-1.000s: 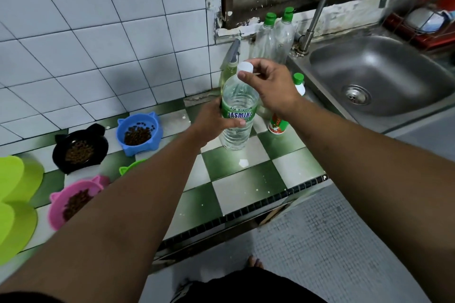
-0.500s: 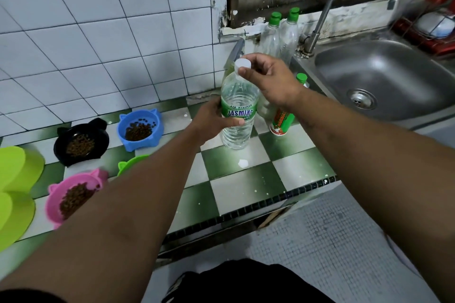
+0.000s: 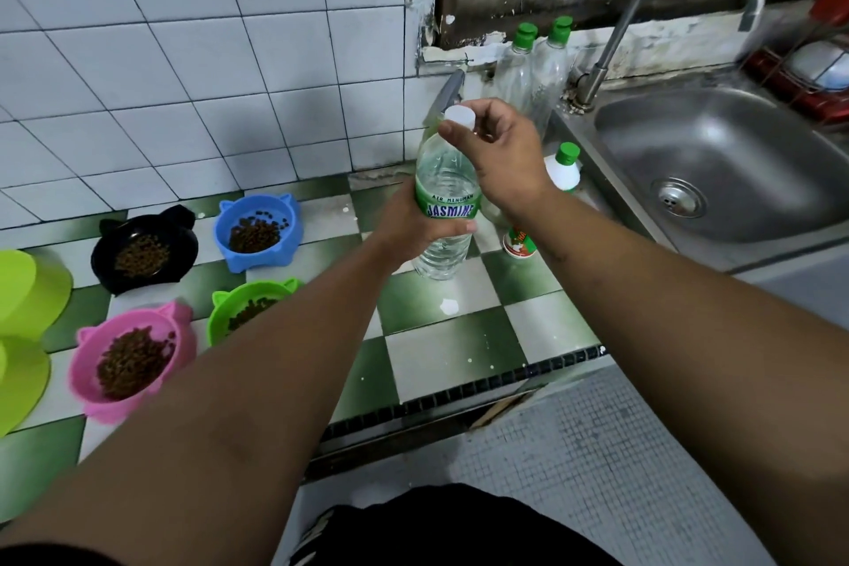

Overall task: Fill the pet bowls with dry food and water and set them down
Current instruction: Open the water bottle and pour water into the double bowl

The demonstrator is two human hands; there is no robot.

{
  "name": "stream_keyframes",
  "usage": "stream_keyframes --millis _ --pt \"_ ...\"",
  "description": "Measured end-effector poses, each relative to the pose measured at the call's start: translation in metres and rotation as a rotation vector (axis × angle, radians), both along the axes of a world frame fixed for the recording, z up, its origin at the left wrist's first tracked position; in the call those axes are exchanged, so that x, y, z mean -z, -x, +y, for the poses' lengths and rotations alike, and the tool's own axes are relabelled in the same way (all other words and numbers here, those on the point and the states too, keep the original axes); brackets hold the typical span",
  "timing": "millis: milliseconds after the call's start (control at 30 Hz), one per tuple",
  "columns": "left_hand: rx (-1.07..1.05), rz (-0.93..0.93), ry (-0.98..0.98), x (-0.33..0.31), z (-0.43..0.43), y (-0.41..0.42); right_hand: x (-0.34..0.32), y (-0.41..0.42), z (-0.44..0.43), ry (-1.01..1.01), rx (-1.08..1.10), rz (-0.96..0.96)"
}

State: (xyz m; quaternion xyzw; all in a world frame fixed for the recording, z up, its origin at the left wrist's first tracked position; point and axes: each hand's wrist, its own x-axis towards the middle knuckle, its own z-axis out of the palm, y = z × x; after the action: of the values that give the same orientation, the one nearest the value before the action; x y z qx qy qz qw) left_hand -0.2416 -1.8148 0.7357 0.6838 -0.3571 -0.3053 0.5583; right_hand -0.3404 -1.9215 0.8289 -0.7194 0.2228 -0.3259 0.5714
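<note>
Head view: left hand (image 3: 413, 230) grips water bottle (image 3: 443, 172); right hand (image 3: 503, 161) pinches cap (image 3: 461, 117); kibble bowls (image 3: 262, 260) left, sink (image 3: 744, 152) right

I see white wall tiles (image 3: 183, 60) behind a green-and-white checked tabletop (image 3: 452, 363), a steel sink (image 3: 744, 170) at right, and a grey mosaic floor (image 3: 620, 473) below.

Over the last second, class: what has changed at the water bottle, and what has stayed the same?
The right hand has rolled round the white cap, fingers pinching it as if twisting; whether it has come free cannot be told. The left hand still grips the water bottle at its label, upright on the counter. The blue bowl and black bowl have not moved.
</note>
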Motion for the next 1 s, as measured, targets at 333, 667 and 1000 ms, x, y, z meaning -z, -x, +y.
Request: stream_keyframes --millis 333,667,1000 --pt "0.033 -0.031 -0.065 -0.003 0.004 -0.005 -0.019 0.013 -0.018 -0.012 -0.207 0.136" --pt "0.048 -0.023 -0.059 -0.006 0.007 -0.002 -0.018 0.013 -0.012 0.004 -0.1 0.097" --pt "0.085 -0.058 -0.042 -0.001 0.007 -0.007 -0.026 0.018 -0.011 0.01 -0.201 0.143"
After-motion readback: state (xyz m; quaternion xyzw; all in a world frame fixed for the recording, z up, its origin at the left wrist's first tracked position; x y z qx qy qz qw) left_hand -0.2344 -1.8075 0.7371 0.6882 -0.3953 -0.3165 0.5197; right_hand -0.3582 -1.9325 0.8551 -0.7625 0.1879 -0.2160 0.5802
